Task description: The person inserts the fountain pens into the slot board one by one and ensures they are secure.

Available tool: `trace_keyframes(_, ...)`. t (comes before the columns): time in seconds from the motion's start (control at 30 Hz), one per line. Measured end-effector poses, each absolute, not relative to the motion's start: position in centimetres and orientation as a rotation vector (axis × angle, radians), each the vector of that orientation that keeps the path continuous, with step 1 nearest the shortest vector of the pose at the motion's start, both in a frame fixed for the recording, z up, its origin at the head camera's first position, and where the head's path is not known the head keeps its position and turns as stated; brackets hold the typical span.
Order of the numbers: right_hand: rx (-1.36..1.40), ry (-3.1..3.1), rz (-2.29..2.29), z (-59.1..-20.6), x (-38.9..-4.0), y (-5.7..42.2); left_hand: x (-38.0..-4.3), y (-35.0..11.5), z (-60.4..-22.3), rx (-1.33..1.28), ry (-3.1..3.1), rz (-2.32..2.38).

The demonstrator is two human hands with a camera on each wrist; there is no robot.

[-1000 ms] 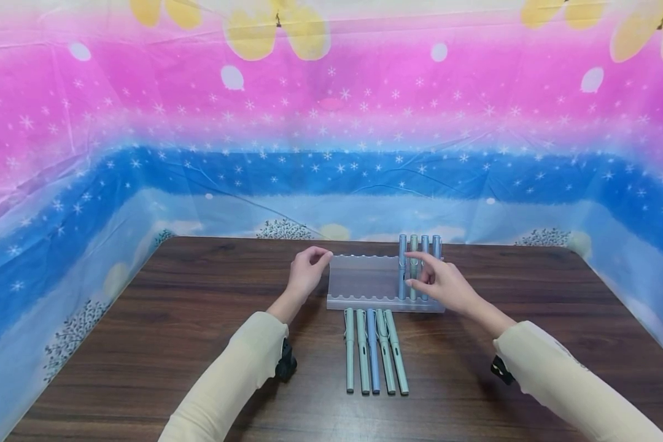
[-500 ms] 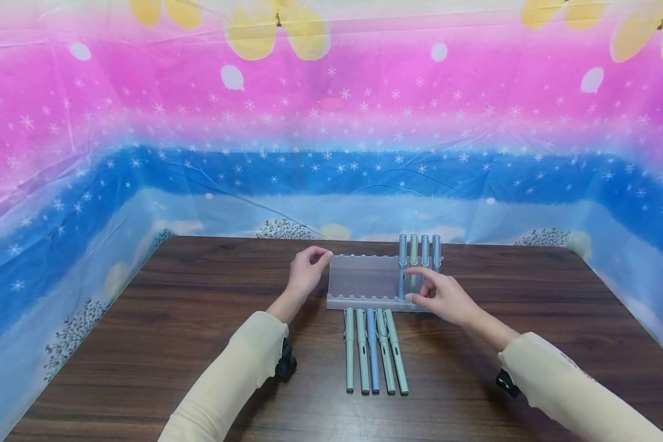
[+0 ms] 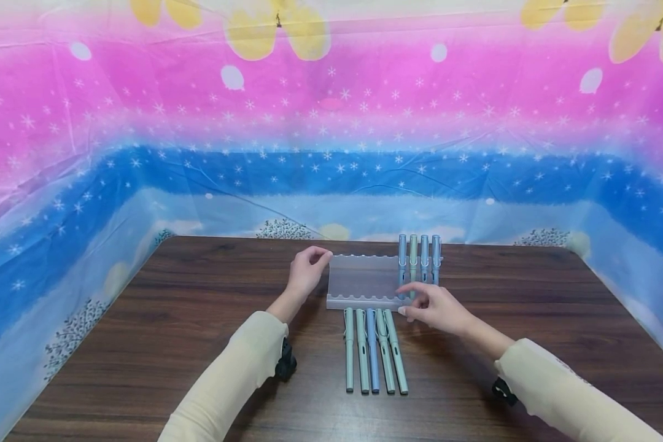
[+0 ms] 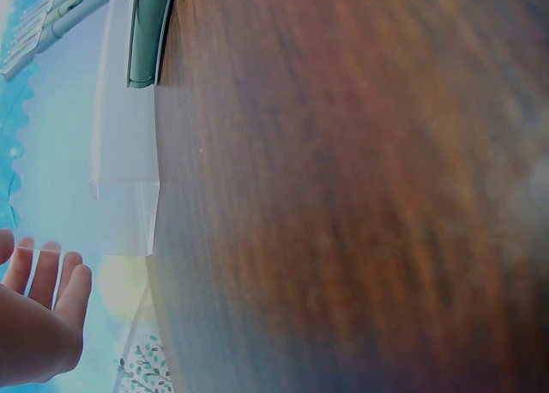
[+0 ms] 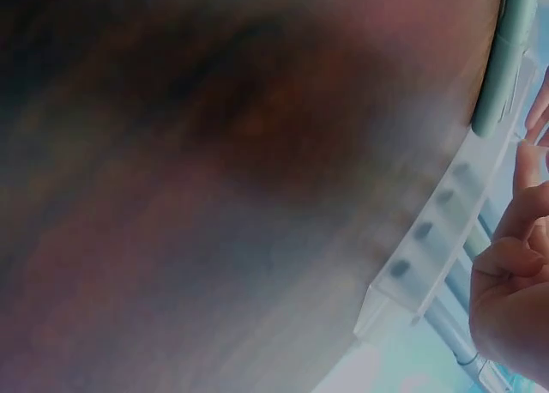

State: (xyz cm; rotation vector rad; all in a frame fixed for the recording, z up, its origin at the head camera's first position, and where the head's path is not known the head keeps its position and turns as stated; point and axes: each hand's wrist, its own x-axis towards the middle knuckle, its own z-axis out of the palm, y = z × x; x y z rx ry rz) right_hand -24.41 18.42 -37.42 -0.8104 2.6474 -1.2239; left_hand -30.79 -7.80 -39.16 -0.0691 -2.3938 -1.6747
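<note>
A clear pen rack with notched edges stands on the table. My left hand pinches its upper left corner between thumb and fingertips. Several pens lean upright in the right-hand notches: blue pens and a green pen. My right hand hovers by the rack's front right edge, thumb and forefinger apart, holding nothing; it hides the lower ends of some racked pens. In front of the rack lie several green pens and one blue pen, roughly side by side, caps toward it.
The dark wood-grain table runs back to a patterned pink and blue cloth that hangs behind it and along both sides. A black wrist camera sits under the left sleeve, another camera under the right.
My right hand has moved down from the racked pens toward the rack's front edge, a little left, uncovering more of them. The left hand stays at the corner.
</note>
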Motion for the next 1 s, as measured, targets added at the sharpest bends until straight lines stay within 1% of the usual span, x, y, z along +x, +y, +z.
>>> trace_keyframes(0.17,-0.775,2.617,-1.178,-39.4,-25.3,18.7,-30.9,-7.8,-39.2,-0.073,-2.397,-1.673)
trace_keyframes(0.33,-0.783,2.601,-1.153,-40.3,-25.5,18.5,-30.8,-7.8,-39.1,-0.078,-2.395,-1.677)
trace_keyframes(0.67,-0.908,2.868,-0.842,-40.5,-24.7,17.4,-30.8,-7.8,-39.1,-0.077,-2.391,-1.686)
trace_keyframes(1.0,-0.943,2.915,-0.745,-40.6,-24.4,17.1,-30.8,-7.8,-39.2,-0.071,-2.389,-1.685)
